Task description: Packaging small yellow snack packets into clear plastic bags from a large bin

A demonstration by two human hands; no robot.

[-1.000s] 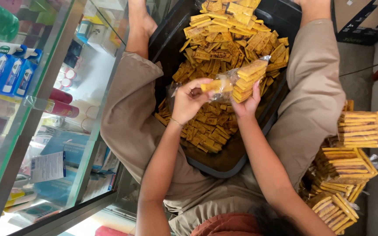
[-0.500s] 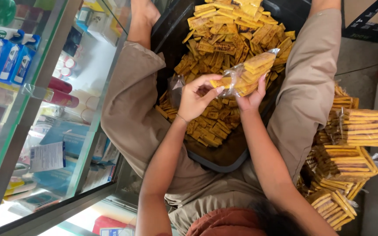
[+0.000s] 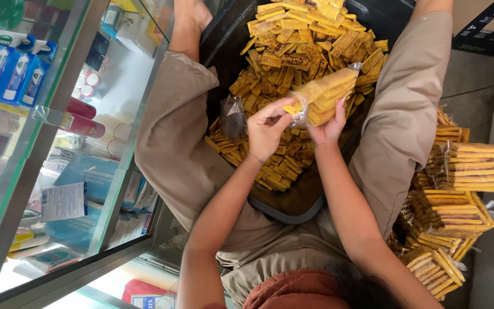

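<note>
Left hand [image 3: 268, 127] pinches one yellow rectangular cracker [image 3: 293, 107] into the clear plastic cracker-filled bag [image 3: 326, 94] gripped by right hand [image 3: 328, 129], over black tub [image 3: 293, 200].

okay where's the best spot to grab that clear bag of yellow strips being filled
Probably the open mouth end of the clear bag, from the near side. The strips fill the far end, leaving loose film at the mouth, where the left hand and right hand meet it.

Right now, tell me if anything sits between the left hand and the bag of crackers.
Nothing visible does. The left hand already pinches the open end of the bag, and the right hand holds it from below, above the tub.
</note>
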